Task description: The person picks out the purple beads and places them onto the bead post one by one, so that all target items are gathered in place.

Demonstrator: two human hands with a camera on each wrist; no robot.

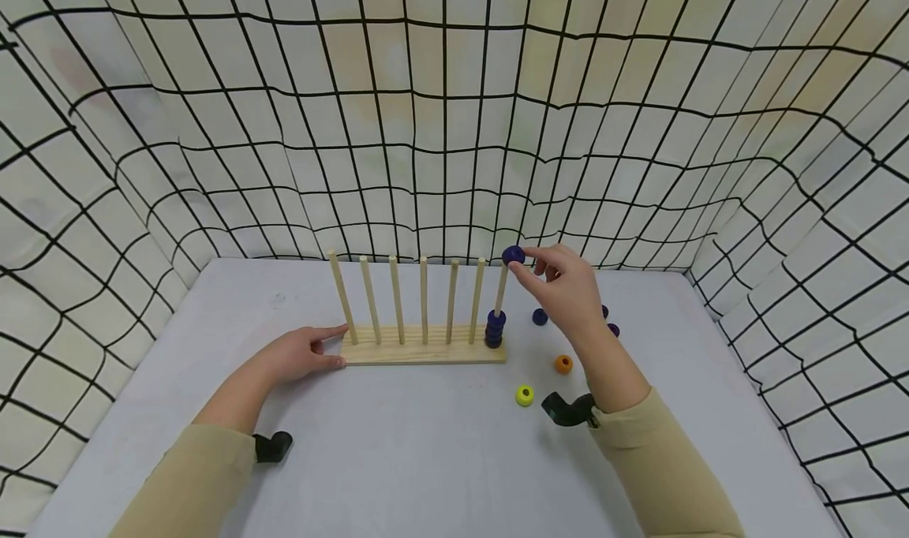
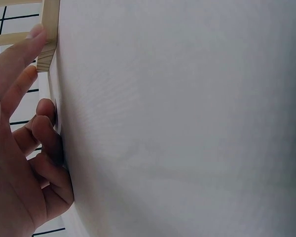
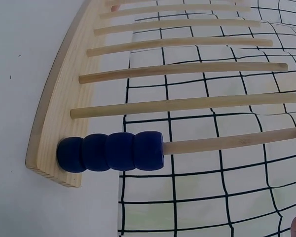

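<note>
A wooden peg rack (image 1: pixel 424 354) with several upright pegs stands on the white table. Its left end is gripped by my left hand (image 1: pixel 301 355), thumb at the front corner and index finger at the back; the other fingers curl loosely in the left wrist view. Between thumb and fingertips my right hand (image 1: pixel 568 289) pinches a dark blue bead (image 1: pixel 513 255) at the tip of the rightmost peg (image 1: pixel 501 289). Whether the peg has entered its hole is hard to tell. Lower on that peg sits a stack of several blue beads (image 3: pixel 121 151).
Loose on the table (image 1: pixel 398 459), right of the rack, lie a yellow bead (image 1: pixel 524 396), an orange bead (image 1: pixel 563 364) and a blue bead (image 1: pixel 540 317). More blue beads (image 1: pixel 614 330) are partly hidden behind my right wrist. Black netting (image 1: pixel 445 147) surrounds the back and sides.
</note>
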